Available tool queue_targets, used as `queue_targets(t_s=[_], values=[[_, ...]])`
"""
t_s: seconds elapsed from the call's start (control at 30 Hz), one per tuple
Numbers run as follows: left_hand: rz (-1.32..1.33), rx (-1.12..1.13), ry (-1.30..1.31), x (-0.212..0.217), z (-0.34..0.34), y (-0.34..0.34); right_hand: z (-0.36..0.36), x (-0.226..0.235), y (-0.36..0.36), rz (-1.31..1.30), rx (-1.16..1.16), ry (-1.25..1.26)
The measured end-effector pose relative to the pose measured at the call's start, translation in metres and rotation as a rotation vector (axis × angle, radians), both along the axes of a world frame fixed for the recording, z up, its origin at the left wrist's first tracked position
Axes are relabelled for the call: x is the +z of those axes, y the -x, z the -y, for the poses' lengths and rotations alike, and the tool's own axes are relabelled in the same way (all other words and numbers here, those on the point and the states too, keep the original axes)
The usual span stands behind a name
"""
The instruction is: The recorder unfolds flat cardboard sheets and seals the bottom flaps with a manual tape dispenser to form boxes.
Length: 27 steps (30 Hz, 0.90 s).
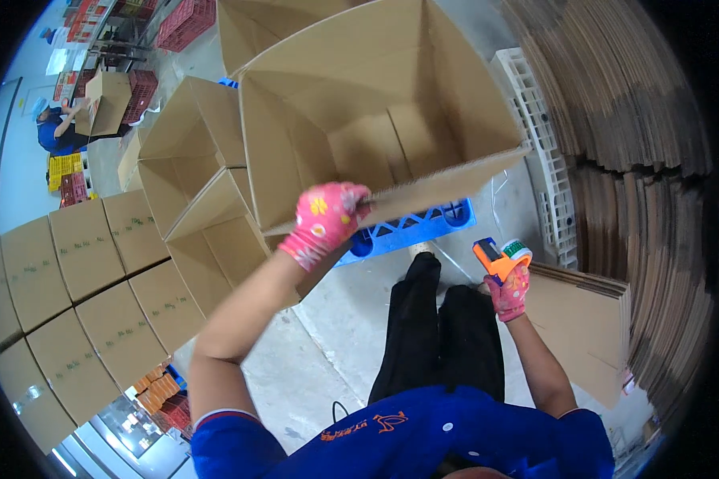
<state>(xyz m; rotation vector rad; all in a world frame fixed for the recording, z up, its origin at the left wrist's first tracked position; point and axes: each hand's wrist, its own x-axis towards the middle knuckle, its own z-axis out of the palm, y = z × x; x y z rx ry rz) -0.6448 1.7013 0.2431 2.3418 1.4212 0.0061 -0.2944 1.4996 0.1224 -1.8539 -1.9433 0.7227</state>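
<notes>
The left hand, in a pink glove, is grasping the near rim of a large open carton, which is showing above the near edge of a blue pallet; I can't tell whether it is resting there. The right hand is gripping an orange-and-blue tape dispenser, apart from the carton. The step looks like positioning the box; the next move seems to be calling for a steady rim hold. Other open cartons are crowding its left, a white pallet is hemming its right, and flattened cardboard is standing stacked beyond.
</notes>
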Motion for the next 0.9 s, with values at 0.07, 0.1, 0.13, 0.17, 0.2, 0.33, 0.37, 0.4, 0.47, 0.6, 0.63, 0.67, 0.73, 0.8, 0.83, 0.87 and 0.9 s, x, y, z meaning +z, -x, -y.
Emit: queue_targets(t_s=[0.07,0.1,0.13,0.17,0.2,0.33,0.37,0.4,0.47,0.6,0.63,0.67,0.73,0.8,0.83,0.87,0.9], values=[[-0.082,0.167,-0.005,-0.056,0.034,0.015,0.005,-0.001,0.006,0.042,-0.005,-0.056],[-0.118,0.259,-0.041,-0.096,0.048,0.03,0.008,0.0,0.013,0.0,-0.082,-0.066],[-0.145,0.345,-0.071,-0.125,0.057,0.038,0.012,0.001,0.017,-0.033,-0.164,-0.069],[-0.149,0.395,-0.105,-0.134,0.05,0.031,0.017,0.006,0.013,-0.005,-0.16,-0.071],[-0.153,0.448,-0.139,-0.138,0.036,0.025,0.026,0.007,0.007,0.012,-0.159,-0.061],[-0.156,0.482,-0.184,-0.137,-0.021,0.015,0.076,-0.01,-0.011,0.208,-0.275,0.038],[-0.181,0.515,-0.143,-0.14,-0.029,0.02,0.079,-0.011,-0.012,0.211,-0.247,-0.024],[-0.203,0.55,-0.107,-0.143,-0.04,0.028,0.077,-0.013,-0.01,0.213,-0.221,-0.092],[-0.262,0.572,-0.053,-0.137,-0.059,0.039,0.084,-0.009,-0.007,0.175,-0.223,-0.002],[-0.327,0.598,-0.265,-0.121,-0.088,0.05,0.088,-0.018,-0.009,0.216,-0.291,-0.083],[-0.335,0.613,-0.262,-0.116,-0.081,0.048,0.086,-0.019,-0.009,0.288,-0.306,-0.104],[-0.291,0.619,-0.509,-0.11,-0.065,0.046,0.086,-0.016,-0.008,0.281,-0.289,-0.105],[-0.212,0.718,-0.692,-0.076,-0.03,0.049,0.075,-0.007,-0.007,0.301,-0.346,0.05],[-0.366,0.966,-0.775,-0.048,0.044,0.083,0.065,-0.008,0.001,0.284,-0.305,-0.035],[-0.411,1.21,-0.739,-0.047,0.084,0.101,0.062,-0.007,0.001,0.295,-0.299,-0.026],[-0.468,1.518,-0.652,-0.043,0.125,0.12,0.056,-0.004,0.004,0.3,-0.291,-0.015],[-0.453,1.639,-0.883,-0.056,0.184,0.15,0.043,0.008,0.019,0.253,-0.288,0.064]])
